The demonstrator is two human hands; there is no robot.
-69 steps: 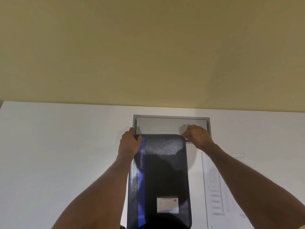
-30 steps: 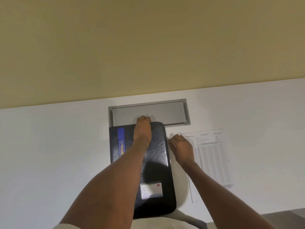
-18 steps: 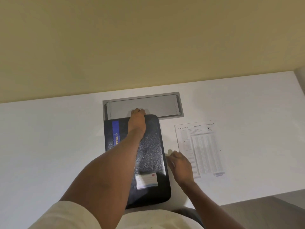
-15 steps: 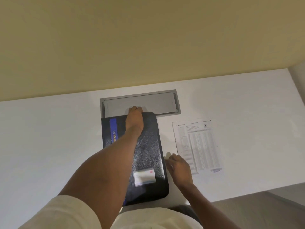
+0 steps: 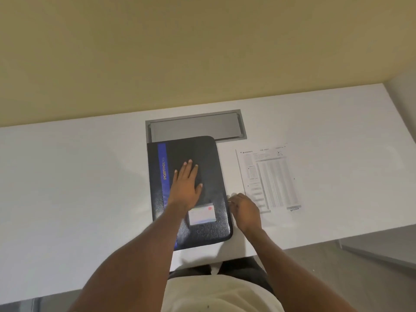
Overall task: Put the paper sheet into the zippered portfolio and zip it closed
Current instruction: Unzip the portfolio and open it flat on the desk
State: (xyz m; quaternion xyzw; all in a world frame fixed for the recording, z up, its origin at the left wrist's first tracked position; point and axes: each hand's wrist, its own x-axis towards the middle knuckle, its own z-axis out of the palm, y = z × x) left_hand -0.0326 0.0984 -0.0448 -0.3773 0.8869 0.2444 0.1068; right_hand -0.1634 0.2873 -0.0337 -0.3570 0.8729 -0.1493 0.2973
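A black zippered portfolio [image 5: 203,158] with a blue stripe and a white label lies flat on the white desk [image 5: 78,188], cover down. My left hand [image 5: 185,184] rests flat on its cover with fingers spread. At the portfolio's right edge, near the lower part, my right hand [image 5: 244,209] pinches a small metal zipper pull. The paper sheet [image 5: 270,179], printed with a table, lies flat on the desk just right of the portfolio, partly under my right hand's far side.
A grey cable hatch [image 5: 195,128] is set in the desk behind the portfolio, which overlaps its front edge. A yellow wall rises behind. The desk's front edge runs below the portfolio, and its right end is near the paper.
My left hand slid from the portfolio's far edge back to the middle of the cover. My right hand travelled down the right edge from the top corner toward me.
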